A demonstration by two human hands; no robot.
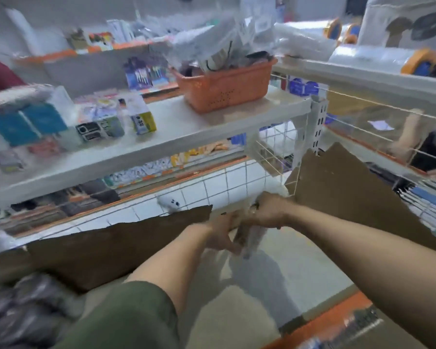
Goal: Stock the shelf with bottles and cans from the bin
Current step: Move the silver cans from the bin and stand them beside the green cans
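The view is motion-blurred. My left hand (220, 235) and my right hand (269, 210) meet over an open cardboard box (126, 243) with brown flaps. Between them hangs a pale, elongated item (252, 241), too smeared to name. My right hand grips its top and my left hand's fingers curl around its side. The white shelf (186, 129) runs above and behind the box. Below that shelf hangs a white wire basket (237, 182), just beyond my hands.
An orange plastic basket (224, 89) full of packets stands on the shelf. Small boxed goods (141, 119) sit to its left. A tall cardboard flap (337, 192) rises on the right, with a wire-fronted rack (388, 117) behind it. A dark bag (23, 306) lies bottom left.
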